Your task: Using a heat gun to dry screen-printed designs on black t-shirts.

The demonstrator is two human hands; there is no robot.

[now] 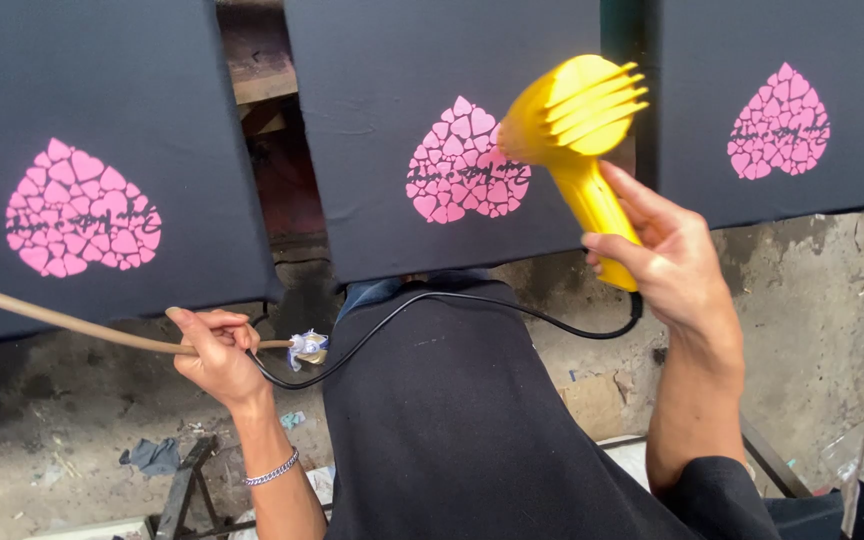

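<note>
At the right fingers: the right hand is wrapping its fingers around the grip of a yellow hair dryer, clamped on it, index finger lying along the handle.
At the left fingers: the left hand is curling shut on a thin wooden stick and on the black cord, a rag-wrapped tip showing just past the knuckles.
Dryer: its slotted nozzle is pointing at the pink heart print, hanging just beside it and partly covering it.
Middle panel: the black fabric panel carrying that print is lying stretched flat on its surface, straight ahead of the person.
Neighbours: a left panel and a right panel are each showing the same pink heart.
Step in hand: judging by the aim, drying of the middle print is going on.
Next move calls for: keeping the nozzle off the wet ink and the cord clear of the prints.
</note>
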